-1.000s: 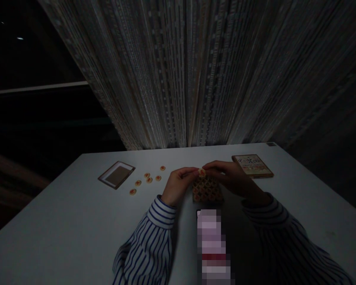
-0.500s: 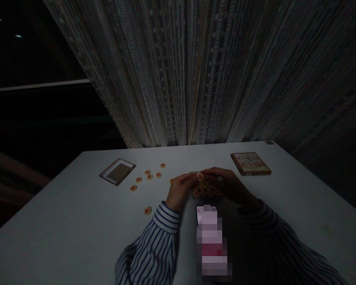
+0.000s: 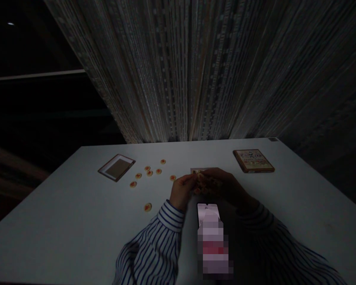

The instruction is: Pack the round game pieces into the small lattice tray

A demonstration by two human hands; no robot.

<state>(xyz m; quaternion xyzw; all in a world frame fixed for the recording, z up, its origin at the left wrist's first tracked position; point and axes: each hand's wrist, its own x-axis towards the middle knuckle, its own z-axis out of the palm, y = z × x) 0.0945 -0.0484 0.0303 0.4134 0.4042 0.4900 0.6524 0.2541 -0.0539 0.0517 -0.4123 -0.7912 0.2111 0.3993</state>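
Note:
Round, pale Chinese chess pieces (image 3: 204, 190) with red characters fill a small box (image 3: 193, 170), largely covered by my hands. My left hand (image 3: 180, 192) reaches in from the left, thumb and fingers pinched at the edge of one chess piece (image 3: 198, 174) above the box. Curved over the box's right side, my right hand (image 3: 233, 188) has its fingertips closed on the same piece. Its thumb is in shadow. Just left of my left hand, a loose chess piece (image 3: 173, 178) lies on the table.
Several more loose pieces (image 3: 149, 173) are scattered at the left, one piece (image 3: 147, 207) nearer me. A shallow open box lid (image 3: 104, 171) lies at far left, a printed box (image 3: 253, 160) at right. A lit phone (image 3: 209, 209) lies before me on the white table (image 3: 77, 221).
My hands have drawn slightly closer together over the box, covering more of its pieces. The loose piece beside my left hand shows more fully. The view has shifted slightly.

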